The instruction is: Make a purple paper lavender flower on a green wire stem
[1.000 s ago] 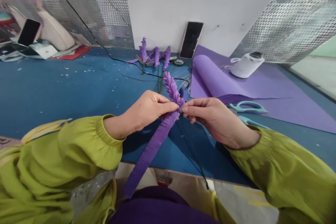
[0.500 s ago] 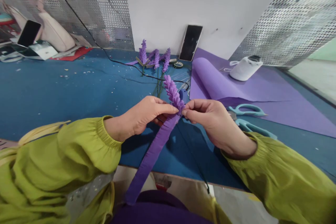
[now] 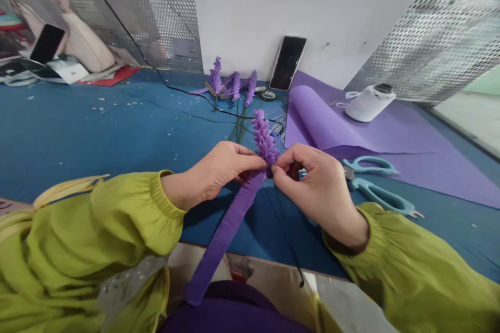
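Between my two hands stands a purple paper lavender flower (image 3: 264, 135), its tip pointing away from me. My left hand (image 3: 219, 169) pinches the flower's base where a long purple crepe paper strip (image 3: 228, 239) joins it. The strip hangs down past the table edge toward my lap. On the other side, my right hand (image 3: 312, 182) has thumb and forefinger closed at the same base. A thin dark stem (image 3: 291, 244) slants down from the flower to the table's edge. The fingertips partly hide the join between strip and stem.
Blue-handled scissors (image 3: 371, 177) lie beside my right hand. Behind are finished lavender stems (image 3: 234, 86), tape rolls (image 3: 267, 95), a propped phone (image 3: 288, 62) and a black cable (image 3: 183, 92). Purple paper (image 3: 414, 140) covers the right, with a white pouch-like object (image 3: 369, 104) on it.
The flower stands more upright and slightly further right. My right hand has turned and shifted a little at the flower's base. The view has moved slightly.
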